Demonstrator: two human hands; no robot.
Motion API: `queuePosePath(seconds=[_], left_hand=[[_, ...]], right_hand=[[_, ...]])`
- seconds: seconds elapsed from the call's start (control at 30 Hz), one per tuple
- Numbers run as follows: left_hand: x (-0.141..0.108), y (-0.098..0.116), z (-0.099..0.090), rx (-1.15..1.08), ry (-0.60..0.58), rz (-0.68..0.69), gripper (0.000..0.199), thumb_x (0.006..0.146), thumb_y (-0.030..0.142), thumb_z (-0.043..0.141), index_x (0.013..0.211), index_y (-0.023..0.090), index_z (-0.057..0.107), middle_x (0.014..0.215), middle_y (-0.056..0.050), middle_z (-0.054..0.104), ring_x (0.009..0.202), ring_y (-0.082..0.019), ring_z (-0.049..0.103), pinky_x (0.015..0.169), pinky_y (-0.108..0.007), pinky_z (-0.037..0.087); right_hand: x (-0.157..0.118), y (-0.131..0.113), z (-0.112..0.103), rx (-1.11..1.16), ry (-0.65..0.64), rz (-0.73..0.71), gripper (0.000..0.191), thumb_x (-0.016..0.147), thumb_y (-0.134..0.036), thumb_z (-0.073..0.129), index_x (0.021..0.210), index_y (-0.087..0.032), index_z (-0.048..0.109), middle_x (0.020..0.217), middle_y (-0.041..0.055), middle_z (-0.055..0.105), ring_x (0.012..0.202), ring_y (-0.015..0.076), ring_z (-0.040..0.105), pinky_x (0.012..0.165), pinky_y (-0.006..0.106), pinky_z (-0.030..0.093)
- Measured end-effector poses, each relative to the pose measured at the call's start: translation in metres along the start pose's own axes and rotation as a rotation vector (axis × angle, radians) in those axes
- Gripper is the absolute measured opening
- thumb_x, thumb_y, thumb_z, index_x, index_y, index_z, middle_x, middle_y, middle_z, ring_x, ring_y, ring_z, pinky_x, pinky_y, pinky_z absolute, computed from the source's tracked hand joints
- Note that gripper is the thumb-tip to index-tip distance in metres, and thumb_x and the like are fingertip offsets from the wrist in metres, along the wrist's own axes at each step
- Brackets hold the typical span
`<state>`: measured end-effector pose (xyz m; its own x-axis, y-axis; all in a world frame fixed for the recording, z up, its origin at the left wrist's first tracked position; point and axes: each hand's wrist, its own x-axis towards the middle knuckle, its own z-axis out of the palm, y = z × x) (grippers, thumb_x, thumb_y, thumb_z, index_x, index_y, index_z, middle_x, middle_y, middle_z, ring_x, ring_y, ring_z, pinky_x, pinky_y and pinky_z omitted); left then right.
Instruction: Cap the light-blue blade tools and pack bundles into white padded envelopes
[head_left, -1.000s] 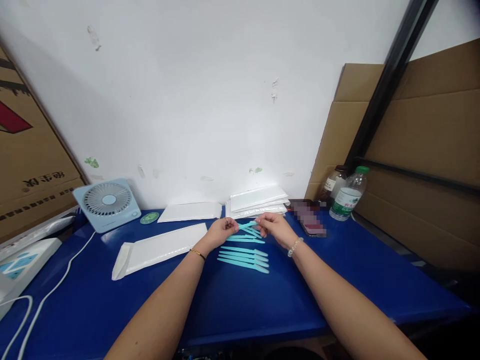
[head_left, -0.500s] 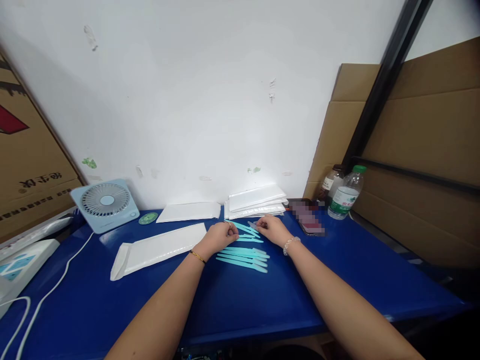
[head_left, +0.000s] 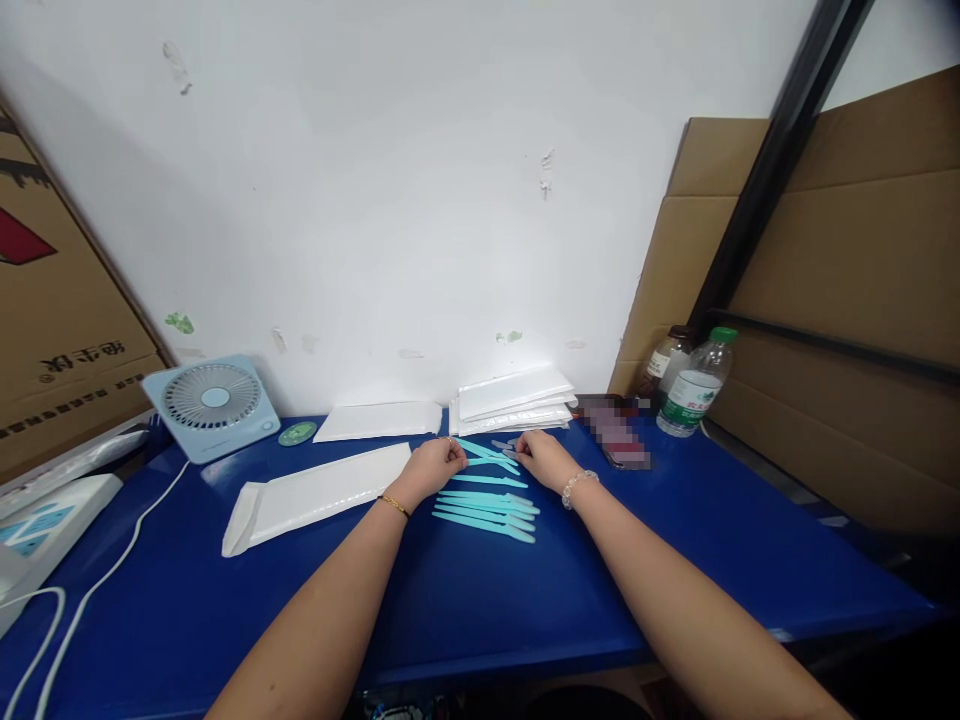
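Honestly, one sideways nudge could scatter the crossed turquoise sticks (head_left: 480, 451) at twelve o'clock; the left hand (head_left: 431, 472) pinches one end, while the right hand (head_left: 546, 462), towards one, hovers by clear pieces (head_left: 502, 444), grip unclear.

This looks like a small indoor work corner, perhaps a workshop or packing room; which, I cannot tell. A blue table (head_left: 525, 610) meets a scuffed white wall (head_left: 375, 200) at twelve o'clock. Turquoise plastic tools (head_left: 484, 520) at six, a padded envelope (head_left: 322, 493) at eight, a printed cardboard box (head_left: 67, 310) at nine and large cardboard sheets (head_left: 862, 270) beside a black post (head_left: 765, 180) towards two suggest it.
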<state>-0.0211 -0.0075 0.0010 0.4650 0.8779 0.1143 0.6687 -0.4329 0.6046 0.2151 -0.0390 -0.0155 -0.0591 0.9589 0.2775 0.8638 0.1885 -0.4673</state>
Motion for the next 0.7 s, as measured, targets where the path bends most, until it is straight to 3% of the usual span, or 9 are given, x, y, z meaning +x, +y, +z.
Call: queuePosePath(seconds=[0.2, 0.43, 0.7], left_hand=[[0.0, 0.0, -0.006, -0.006, 0.056, -0.019, 0.016, 0.076, 0.033, 0.055, 0.076, 0.018, 0.062, 0.07, -0.002, 0.062, 0.064, -0.015, 0.053, 0.055, -0.023, 0.033], [0.001, -0.006, -0.01, -0.008, 0.084, -0.01, 0.017, 0.077, 0.034, 0.055, 0.076, 0.019, 0.062, 0.071, -0.002, 0.063, 0.064, -0.015, 0.053, 0.056, -0.024, 0.033], [0.003, -0.008, -0.007, -0.03, 0.076, -0.013, 0.018, 0.075, 0.035, 0.057, 0.078, 0.018, 0.063, 0.072, -0.002, 0.064, 0.064, -0.015, 0.053, 0.055, -0.023, 0.033]], right_hand=[[-0.001, -0.003, -0.004, 0.095, -0.013, -0.049, 0.013, 0.074, -0.007, 0.053, 0.073, -0.018, 0.06, 0.076, 0.0032, 0.063, 0.07, 0.0158, 0.056, 0.067, 0.026, 0.039], [-0.001, 0.004, -0.015, 0.463, -0.036, -0.015, 0.011, 0.075, -0.025, 0.058, 0.081, -0.017, 0.063, 0.065, -0.0013, 0.059, 0.057, 0.0118, 0.048, 0.055, 0.023, 0.038], [-0.001, -0.002, -0.011, 0.56, -0.081, -0.029, 0.016, 0.074, -0.031, 0.061, 0.08, -0.017, 0.065, 0.063, -0.0012, 0.059, 0.057, 0.0112, 0.049, 0.053, 0.021, 0.038]])
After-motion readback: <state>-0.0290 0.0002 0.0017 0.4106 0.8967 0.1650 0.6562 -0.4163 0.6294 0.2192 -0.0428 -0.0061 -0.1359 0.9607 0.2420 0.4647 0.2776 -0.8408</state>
